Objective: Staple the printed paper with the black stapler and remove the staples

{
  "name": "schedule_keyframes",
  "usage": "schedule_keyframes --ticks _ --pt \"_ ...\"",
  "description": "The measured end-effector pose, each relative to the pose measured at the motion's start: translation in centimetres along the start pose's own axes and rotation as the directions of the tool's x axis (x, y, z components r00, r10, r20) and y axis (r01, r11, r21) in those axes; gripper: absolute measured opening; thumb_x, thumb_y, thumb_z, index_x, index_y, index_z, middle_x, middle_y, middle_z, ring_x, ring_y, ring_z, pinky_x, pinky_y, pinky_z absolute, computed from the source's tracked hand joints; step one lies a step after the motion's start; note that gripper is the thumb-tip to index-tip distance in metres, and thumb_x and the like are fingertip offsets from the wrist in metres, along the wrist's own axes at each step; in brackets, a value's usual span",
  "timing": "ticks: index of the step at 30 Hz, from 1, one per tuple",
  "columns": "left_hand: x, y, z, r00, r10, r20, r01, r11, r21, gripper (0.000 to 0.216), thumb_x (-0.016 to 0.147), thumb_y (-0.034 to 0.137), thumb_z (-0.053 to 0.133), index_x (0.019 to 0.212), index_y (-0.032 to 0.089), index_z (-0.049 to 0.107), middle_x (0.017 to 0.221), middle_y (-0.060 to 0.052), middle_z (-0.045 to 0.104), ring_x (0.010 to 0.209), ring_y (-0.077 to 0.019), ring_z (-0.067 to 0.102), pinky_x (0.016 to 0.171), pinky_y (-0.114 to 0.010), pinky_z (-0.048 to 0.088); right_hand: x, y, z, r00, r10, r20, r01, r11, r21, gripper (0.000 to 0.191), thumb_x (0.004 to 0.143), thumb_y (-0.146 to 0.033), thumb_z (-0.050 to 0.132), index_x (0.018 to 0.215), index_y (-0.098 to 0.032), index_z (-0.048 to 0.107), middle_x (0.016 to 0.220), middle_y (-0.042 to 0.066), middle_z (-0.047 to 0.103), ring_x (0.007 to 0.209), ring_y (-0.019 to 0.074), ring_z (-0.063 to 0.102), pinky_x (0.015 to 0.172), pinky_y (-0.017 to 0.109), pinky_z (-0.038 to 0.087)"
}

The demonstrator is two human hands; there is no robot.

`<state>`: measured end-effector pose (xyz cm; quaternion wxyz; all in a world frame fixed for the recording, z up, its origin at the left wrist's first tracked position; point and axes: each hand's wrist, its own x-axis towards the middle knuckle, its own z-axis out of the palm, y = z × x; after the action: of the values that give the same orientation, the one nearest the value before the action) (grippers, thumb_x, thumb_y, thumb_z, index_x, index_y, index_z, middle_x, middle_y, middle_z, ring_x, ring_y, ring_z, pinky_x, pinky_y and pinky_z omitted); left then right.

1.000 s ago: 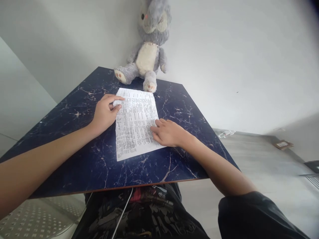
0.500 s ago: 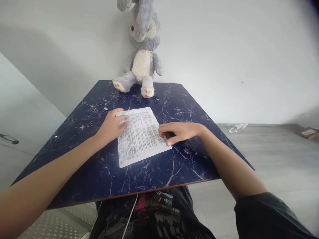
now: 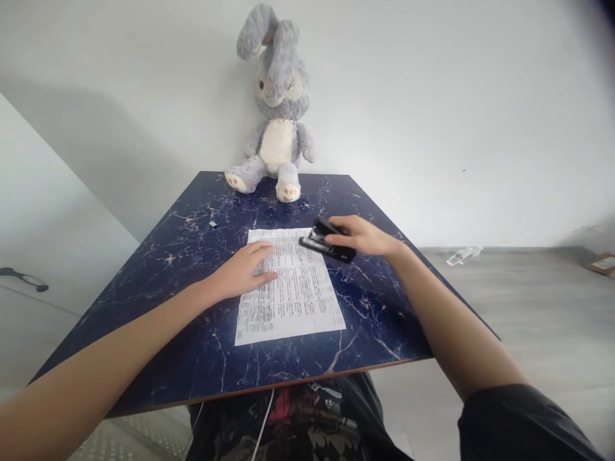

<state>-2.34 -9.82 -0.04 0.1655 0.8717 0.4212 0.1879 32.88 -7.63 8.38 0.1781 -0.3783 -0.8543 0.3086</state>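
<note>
A printed paper sheet [image 3: 293, 294] lies flat on the dark blue marble-patterned table [image 3: 192, 333]. My left hand [image 3: 245, 272] rests flat on the sheet's upper left part, fingers stretched out. My right hand [image 3: 365, 237] is closed round a black stapler [image 3: 323, 239], held just above the sheet's upper right corner. The stapler's jaw points left toward the paper.
A grey plush rabbit [image 3: 276, 109] sits at the table's far edge against the white wall. A tiny light scrap [image 3: 212, 224] lies on the table left of the sheet. A small object [image 3: 461, 255] lies on the floor at the right.
My right hand has picked the black stapler up off the table and raised it over the sheet's top right corner. My left hand slid down onto the paper. The view tilted up.
</note>
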Motion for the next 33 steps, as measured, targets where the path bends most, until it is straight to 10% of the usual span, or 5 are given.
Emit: schedule_keyframes --ticks 6,17,33 --pt "0.0 0.1 0.2 0.995 -0.098 -0.032 0.096 0.994 -0.042 0.085 0.084 0.066 0.076 0.154 0.025 0.05 0.159 -0.02 0.051 0.142 -0.0447 0.052 0.114 -0.059 0.046 3.0 -2.8 6.6 0.979 -0.201 -0.031 0.192 0.962 -0.194 0.029 0.096 -0.043 0.071 0.09 -0.015 0.066 0.088 0.005 0.066 0.077 0.0163 0.056 0.071 0.032 0.042" --pt "-0.1 0.3 0.3 0.994 -0.096 -0.049 0.092 0.993 -0.078 0.078 0.083 0.065 0.077 0.145 0.023 0.059 0.151 -0.019 0.058 0.137 -0.0439 0.056 0.111 -0.06 0.047 2.3 1.9 3.8 0.924 -0.157 0.349 -0.046 0.86 0.508 0.046 0.087 -0.035 0.083 0.128 -0.018 0.074 0.125 0.011 0.074 0.109 0.0238 0.07 0.097 0.043 0.057" --pt "-0.1 0.6 -1.0 0.983 0.101 -0.154 -0.127 0.977 -0.172 0.019 0.097 0.036 0.066 0.103 0.027 0.082 0.104 -0.006 0.082 0.096 -0.026 0.076 0.092 -0.044 0.059 2.5 1.2 5.5 0.977 -0.159 0.142 0.107 0.941 0.321 0.043 0.093 -0.053 0.076 0.118 -0.017 0.075 0.112 0.009 0.072 0.093 0.0198 0.068 0.079 0.033 0.057"
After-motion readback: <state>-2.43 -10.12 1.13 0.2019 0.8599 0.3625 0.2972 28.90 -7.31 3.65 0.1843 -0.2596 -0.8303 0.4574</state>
